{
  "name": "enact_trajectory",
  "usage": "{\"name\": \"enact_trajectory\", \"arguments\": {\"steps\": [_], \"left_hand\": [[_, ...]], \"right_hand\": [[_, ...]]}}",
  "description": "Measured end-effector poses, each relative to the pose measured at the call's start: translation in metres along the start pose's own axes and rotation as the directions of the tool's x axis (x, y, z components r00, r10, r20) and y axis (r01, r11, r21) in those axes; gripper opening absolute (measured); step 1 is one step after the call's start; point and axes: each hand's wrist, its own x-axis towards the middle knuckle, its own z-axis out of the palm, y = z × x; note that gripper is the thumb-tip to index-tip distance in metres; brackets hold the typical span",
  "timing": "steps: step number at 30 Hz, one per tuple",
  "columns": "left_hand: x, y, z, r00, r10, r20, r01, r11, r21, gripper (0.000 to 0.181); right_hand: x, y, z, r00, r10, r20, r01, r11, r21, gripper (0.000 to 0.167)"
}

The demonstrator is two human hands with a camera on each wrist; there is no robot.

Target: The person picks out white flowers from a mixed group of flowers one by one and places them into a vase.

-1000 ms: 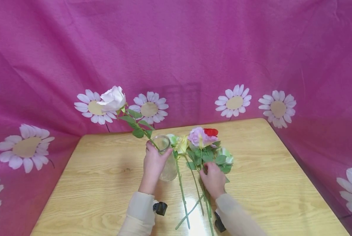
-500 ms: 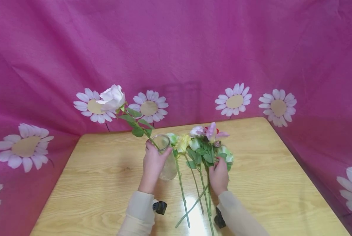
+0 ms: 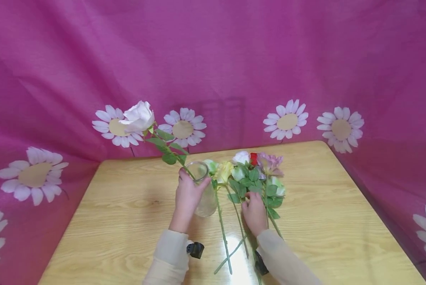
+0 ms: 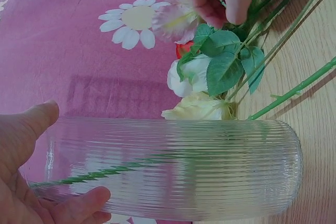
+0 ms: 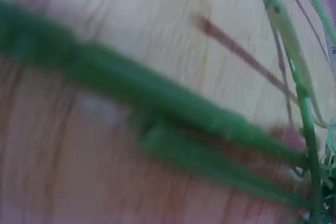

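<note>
My left hand [image 3: 188,196] grips a clear ribbed glass vase [image 3: 206,202] near its rim, thumb and fingers round it. In the vase stands a white rose [image 3: 139,116], leaning left, its green stem [image 4: 100,174] visible through the glass in the left wrist view. My right hand [image 3: 254,213] is among the loose flowers, fingers curled at the stems below the leaves [image 3: 246,182]; it appears to pinch a stem, mostly hidden. Just right of it lies a purple flower [image 3: 270,163]. Blurred green stems [image 5: 142,87] fill the right wrist view.
Beside the vase lie a yellow flower [image 3: 222,173], another white rose [image 3: 241,157], a red flower [image 3: 253,159] and a greenish-white flower [image 3: 277,186]. Their stems cross toward the front of the wooden table [image 3: 120,221]. A magenta cloth [image 3: 213,59] with printed daisies surrounds the table.
My right hand lifted the purple flower and shifted it right, then moved back left to the other stems, leaving it there. The left hand and vase have stayed nearly still.
</note>
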Motion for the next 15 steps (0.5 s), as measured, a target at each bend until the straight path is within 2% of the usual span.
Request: {"name": "enact_trajectory", "arguments": {"steps": [2, 5, 9, 15], "left_hand": [[0.000, 0.000, 0.001, 1.000, -0.003, 0.003, 0.003, 1.000, 0.005, 0.086], [0.000, 0.000, 0.003, 1.000, -0.004, 0.001, 0.004, 1.000, 0.012, 0.086], [0.001, -0.002, 0.002, 1.000, -0.003, -0.004, 0.003, 1.000, 0.018, 0.087], [0.001, -0.002, 0.002, 1.000, -0.001, -0.006, 0.001, 1.000, 0.013, 0.086]], "right_hand": [[0.000, 0.000, 0.000, 0.999, 0.049, -0.001, -0.049, 0.999, -0.011, 0.021], [0.001, 0.004, 0.000, 0.996, 0.079, -0.032, -0.080, 0.996, -0.049, 0.020], [0.004, 0.010, -0.002, 0.995, 0.077, -0.063, -0.083, 0.992, -0.094, 0.020], [0.007, 0.016, -0.008, 0.995, 0.081, -0.065, -0.089, 0.986, -0.138, 0.023]]}}
